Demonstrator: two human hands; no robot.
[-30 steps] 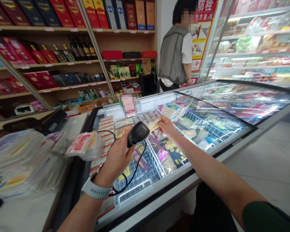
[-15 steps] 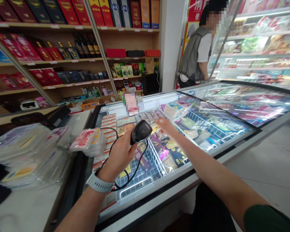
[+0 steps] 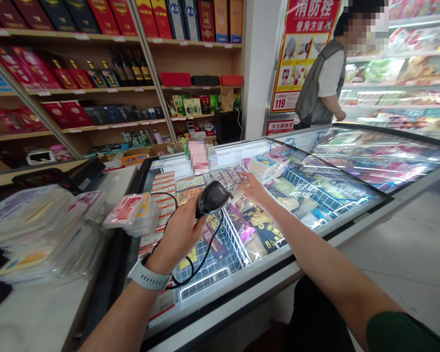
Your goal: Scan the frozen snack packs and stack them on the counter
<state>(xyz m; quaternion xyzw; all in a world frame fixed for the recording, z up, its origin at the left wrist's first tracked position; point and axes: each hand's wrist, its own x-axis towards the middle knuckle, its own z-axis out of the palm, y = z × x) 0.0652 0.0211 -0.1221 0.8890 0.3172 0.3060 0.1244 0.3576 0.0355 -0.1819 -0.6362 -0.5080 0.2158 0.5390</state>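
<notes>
My left hand [image 3: 181, 230], with a pale watch strap [image 3: 148, 275] at the wrist, is wrapped round a black barcode scanner [image 3: 214, 197]. The scanner's head points right toward my other hand, and its black cable [image 3: 205, 266] loops below. My right hand [image 3: 255, 188] hovers over the glass-topped freezer [image 3: 293, 252], just right of the scanner, fingers apart and reaching left. I make out nothing held in it, though the fingertips are small and partly blurred. Beneath both hands lie bagged frozen foods [image 3: 266, 227] and white wire baskets [image 3: 220, 278].
Stacked clear-wrapped packs [image 3: 51, 239] stand on the counter at left, beside a smaller pile of red and yellow packs [image 3: 132, 210]. Red-striped labels [image 3: 163, 195] line the freezer's left side. A person in a grey vest [image 3: 320, 83] is beyond the freezer, near refrigerated shelves [image 3: 399, 73].
My right hand has shifted slightly and its fingers look more spread; a yellow patch by its fingertips no longer shows. The scanner has tilted a little. The person in the vest has moved right.
</notes>
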